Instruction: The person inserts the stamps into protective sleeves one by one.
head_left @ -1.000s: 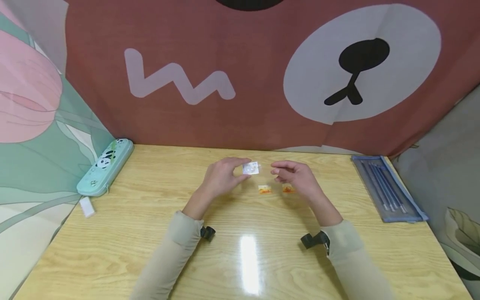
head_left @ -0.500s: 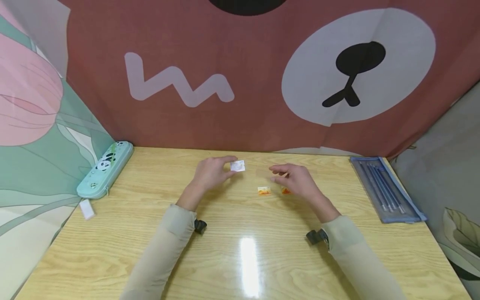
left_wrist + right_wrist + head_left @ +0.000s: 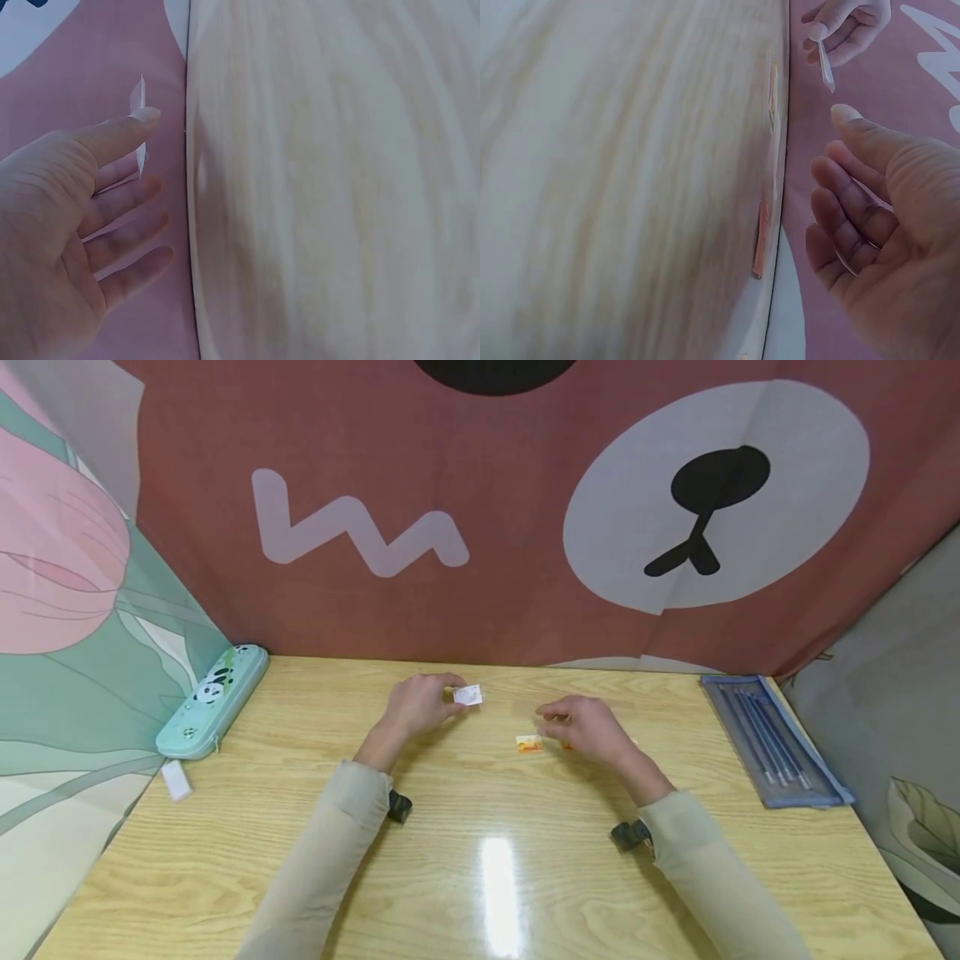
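My left hand [image 3: 416, 703] pinches a small flat white piece [image 3: 468, 695] with faint print, between thumb and index finger, above the table. In the left wrist view that piece [image 3: 141, 127] appears nearly edge-on, and the other fingers spread loosely. My right hand [image 3: 585, 727] hovers to the right with fingers loosely bent; in the right wrist view its thumb and fingers are apart with nothing between them. A small orange-and-white flat piece [image 3: 528, 743] lies on the table between the hands. Another orange piece [image 3: 760, 240] is mostly hidden under the right hand in the head view.
A mint panda pencil case [image 3: 213, 702] lies at the table's back left, with a white eraser-like block [image 3: 176, 780] beside it. A blue mesh pouch [image 3: 776, 741] holding several pencils lies at the right. A brown bear-print cloth [image 3: 510, 602] hangs behind the table [image 3: 420, 877].
My left hand has moved left with the white piece, away from the right hand. The right hand has lowered slightly, covering more of the orange piece beneath it.
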Tool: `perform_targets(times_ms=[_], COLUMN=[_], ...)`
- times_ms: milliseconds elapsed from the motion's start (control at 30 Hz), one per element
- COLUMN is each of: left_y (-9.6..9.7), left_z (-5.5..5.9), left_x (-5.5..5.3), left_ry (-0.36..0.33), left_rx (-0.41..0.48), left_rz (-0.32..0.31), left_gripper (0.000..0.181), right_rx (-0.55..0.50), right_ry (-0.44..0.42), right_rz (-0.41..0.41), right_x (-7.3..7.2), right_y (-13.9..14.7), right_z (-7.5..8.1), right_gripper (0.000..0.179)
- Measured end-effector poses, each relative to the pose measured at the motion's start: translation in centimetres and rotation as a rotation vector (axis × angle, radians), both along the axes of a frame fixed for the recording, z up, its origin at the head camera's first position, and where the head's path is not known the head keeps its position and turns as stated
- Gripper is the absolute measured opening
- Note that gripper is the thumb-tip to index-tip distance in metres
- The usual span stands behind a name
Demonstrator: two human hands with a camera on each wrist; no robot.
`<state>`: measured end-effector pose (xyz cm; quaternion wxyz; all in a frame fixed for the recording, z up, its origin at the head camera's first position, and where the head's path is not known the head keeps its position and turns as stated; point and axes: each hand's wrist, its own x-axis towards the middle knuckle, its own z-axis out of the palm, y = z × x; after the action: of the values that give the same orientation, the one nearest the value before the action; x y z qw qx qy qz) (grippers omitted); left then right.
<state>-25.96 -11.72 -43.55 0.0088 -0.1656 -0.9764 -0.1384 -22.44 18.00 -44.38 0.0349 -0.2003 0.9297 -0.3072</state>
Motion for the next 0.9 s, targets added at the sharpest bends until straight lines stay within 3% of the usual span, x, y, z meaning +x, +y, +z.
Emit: perform_targets(times_ms=[267,533,900], left_y=[-0.2,-0.2,0.2], left_z=[-0.6,-1.1,-0.8], left_x=[-0.6,-1.0,-1.1], left_ry=[-0.051,-0.074,-0.144], left_rx=[0.022,0.014,0.014], left_rz=[-0.009,-0.043,-0.035], left_gripper=[0.04,0.04,0.04], right_rx=[0.032,0.134,0.254], right_ry=[-0.016,-0.028,0.039], right_rz=[0.043,0.089,0.137], right_x=[0.0,-0.1,0.1], right_y=[-0.1,-1.0,-1.0], right_z=[-0.4,-0.2,-0.2], right_gripper=[0.03,0.033,0.031])
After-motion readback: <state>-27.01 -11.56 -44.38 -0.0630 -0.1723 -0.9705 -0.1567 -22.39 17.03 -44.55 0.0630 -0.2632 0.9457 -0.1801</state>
